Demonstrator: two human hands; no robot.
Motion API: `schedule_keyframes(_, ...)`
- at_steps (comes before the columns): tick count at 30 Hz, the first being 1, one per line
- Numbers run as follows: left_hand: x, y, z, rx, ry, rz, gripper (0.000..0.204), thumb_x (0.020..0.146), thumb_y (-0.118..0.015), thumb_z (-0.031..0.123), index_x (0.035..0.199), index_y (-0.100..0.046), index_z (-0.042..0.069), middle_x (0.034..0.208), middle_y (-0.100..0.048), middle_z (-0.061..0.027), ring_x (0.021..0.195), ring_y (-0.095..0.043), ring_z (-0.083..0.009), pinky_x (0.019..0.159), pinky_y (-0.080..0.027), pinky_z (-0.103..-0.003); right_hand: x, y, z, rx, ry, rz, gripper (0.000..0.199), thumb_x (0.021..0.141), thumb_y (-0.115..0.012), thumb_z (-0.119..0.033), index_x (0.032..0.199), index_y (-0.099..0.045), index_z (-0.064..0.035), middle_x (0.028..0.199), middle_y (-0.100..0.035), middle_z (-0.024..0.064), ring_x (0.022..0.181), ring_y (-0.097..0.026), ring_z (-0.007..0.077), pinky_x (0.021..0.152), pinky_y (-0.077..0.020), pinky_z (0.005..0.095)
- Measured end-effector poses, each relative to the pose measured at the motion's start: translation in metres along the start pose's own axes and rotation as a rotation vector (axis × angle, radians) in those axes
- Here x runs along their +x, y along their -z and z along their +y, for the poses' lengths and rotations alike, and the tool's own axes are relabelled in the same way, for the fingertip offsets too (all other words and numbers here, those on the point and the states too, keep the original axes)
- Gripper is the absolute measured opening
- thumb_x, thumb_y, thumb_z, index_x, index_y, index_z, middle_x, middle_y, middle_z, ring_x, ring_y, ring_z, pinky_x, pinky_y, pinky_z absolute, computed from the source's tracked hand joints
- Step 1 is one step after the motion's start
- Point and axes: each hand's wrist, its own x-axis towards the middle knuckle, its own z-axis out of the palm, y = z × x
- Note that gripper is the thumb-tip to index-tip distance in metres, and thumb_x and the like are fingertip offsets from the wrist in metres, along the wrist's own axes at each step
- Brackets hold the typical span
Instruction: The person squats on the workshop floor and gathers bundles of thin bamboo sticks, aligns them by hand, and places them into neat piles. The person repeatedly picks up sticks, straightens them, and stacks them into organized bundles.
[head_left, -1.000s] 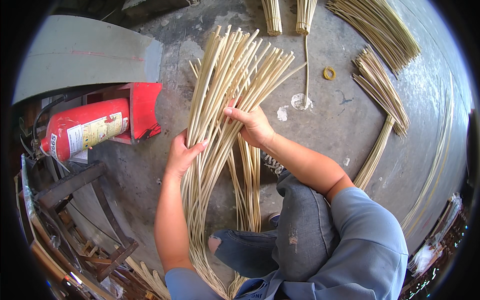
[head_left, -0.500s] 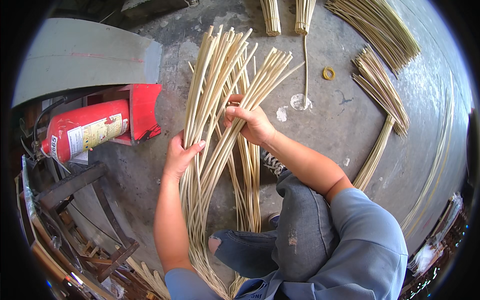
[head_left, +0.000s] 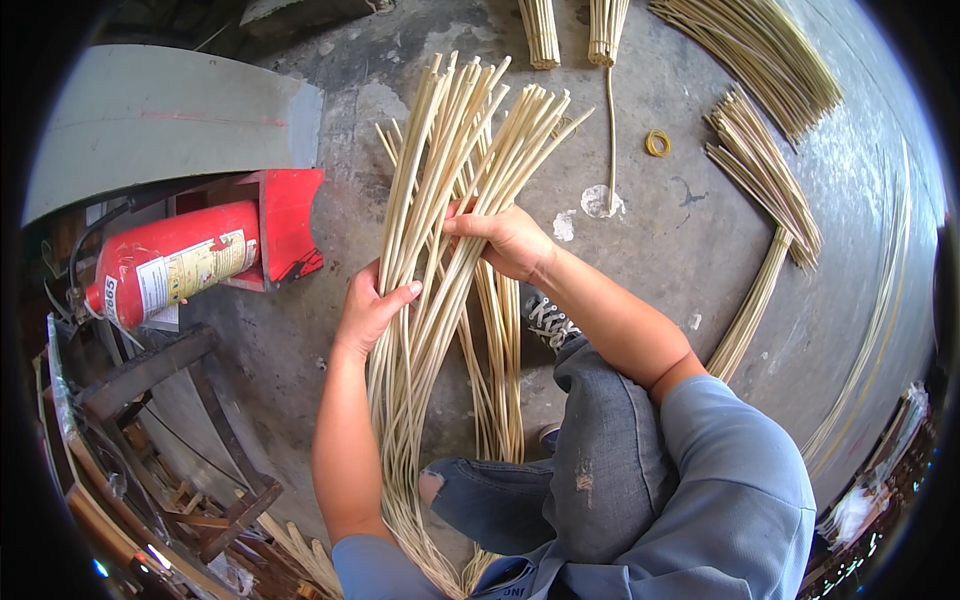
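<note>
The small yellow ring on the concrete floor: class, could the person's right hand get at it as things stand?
Probably not yet: the right hand grips the pale cane bundle, though bare floor lies open toward the yellow ring.

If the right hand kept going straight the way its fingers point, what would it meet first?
The right hand points leftward across the cane bundle it grips; beyond that, probably the red extinguisher bracket, though depth is unclear.

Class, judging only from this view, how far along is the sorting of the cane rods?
Done: tied bundles lie on the concrete floor. In hand: the left hand and right hand hold a loose sheaf of rods. Left: that sheaf looks untied.
</note>
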Motion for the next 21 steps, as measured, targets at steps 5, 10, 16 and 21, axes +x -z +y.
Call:
schedule_keyframes(5,0.001,0.0,0.0,-0.015,0.002,-0.006,0.035,0.087,-0.076,0.016,0.114,-0.062,-0.001,0.099,-0.068,-0.006,0.083,-0.066,-0.0129,0.069,-0.058,-0.029,0.001,0.003,0.007,-0.024,0.04,0.013,0.019,0.084,-0.077,-0.005,0.101,-0.068,-0.0021,0.096,-0.07,0.0049,0.09,-0.067,0.0164,0.085,-0.0538,0.0319)
schedule_keyframes(10,0.0,0.001,-0.001,-0.018,0.019,0.01,0.034,0.087,-0.075,0.015,0.114,-0.062,-0.001,0.099,-0.068,-0.0062,0.084,-0.067,-0.0134,0.069,-0.058,-0.029,0.004,0.004,0.014,-0.014,0.088,0.022,0.021,0.083,-0.077,-0.006,0.102,-0.068,-0.0025,0.096,-0.069,0.0049,0.089,-0.066,0.016,0.084,-0.0531,0.032)
schedule_keyframes(16,0.001,0.001,-0.002,-0.042,0.012,0.008,0.033,0.087,-0.075,0.014,0.114,-0.062,0.0,0.099,-0.068,-0.0065,0.084,-0.067,-0.0139,0.07,-0.058,-0.029,0.006,0.006,0.018,-0.011,0.114,0.041,0.021,0.083,-0.075,-0.004,0.102,-0.066,-0.0025,0.092,-0.067,0.0041,0.085,-0.064,0.0156,0.082,-0.0524,0.0317)
schedule_keyframes(21,0.0,0.003,-0.002,-0.034,0.01,0.012,0.034,0.088,-0.074,0.013,0.115,-0.061,-0.002,0.1,-0.068,-0.0078,0.085,-0.069,-0.0162,0.069,-0.058,-0.03,0.005,-0.003,0.02,-0.028,0.124,0.136,0.02,0.082,-0.074,-0.005,0.1,-0.066,-0.0019,0.092,-0.066,0.0043,0.083,-0.063,0.0152,0.08,-0.0514,0.0312)
